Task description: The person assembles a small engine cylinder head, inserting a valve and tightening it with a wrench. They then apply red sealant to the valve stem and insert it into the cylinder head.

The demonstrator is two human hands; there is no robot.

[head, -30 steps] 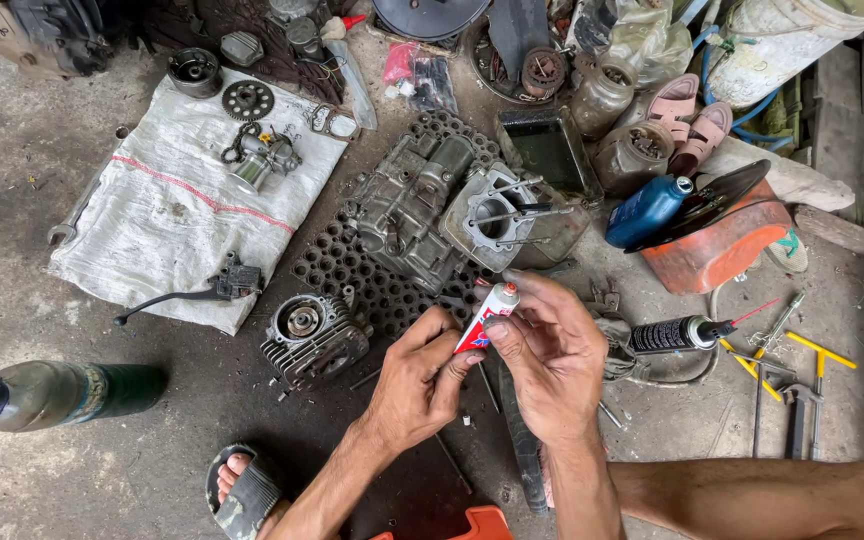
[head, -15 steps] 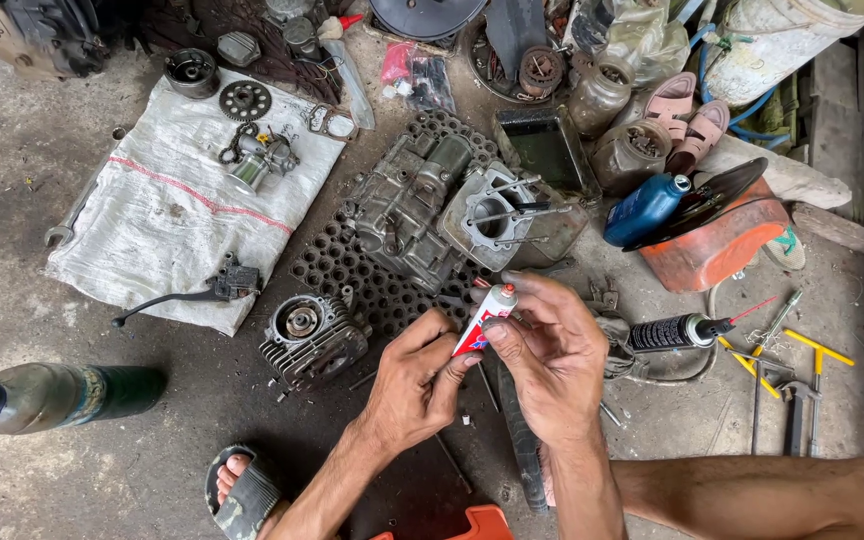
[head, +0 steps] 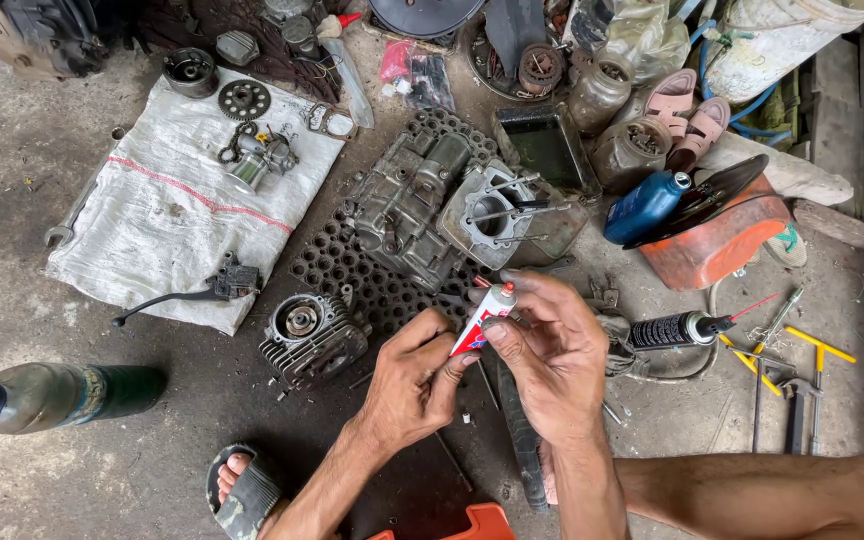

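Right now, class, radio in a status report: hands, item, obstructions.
Left hand and right hand both gripping small red-and-white tube. Engine block just beyond. Nothing between.

A tube (head: 484,318) is held between both hands, before the engine case (head: 422,205). A cylinder head (head: 310,335) lies left, a sack (head: 167,215) farther left.

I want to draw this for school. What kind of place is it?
Probably a small engine repair workshop, set up on a bare floor. An engine block and a finned cylinder head lie taken apart, with gears on a white sack. Both hands hold a small tube.
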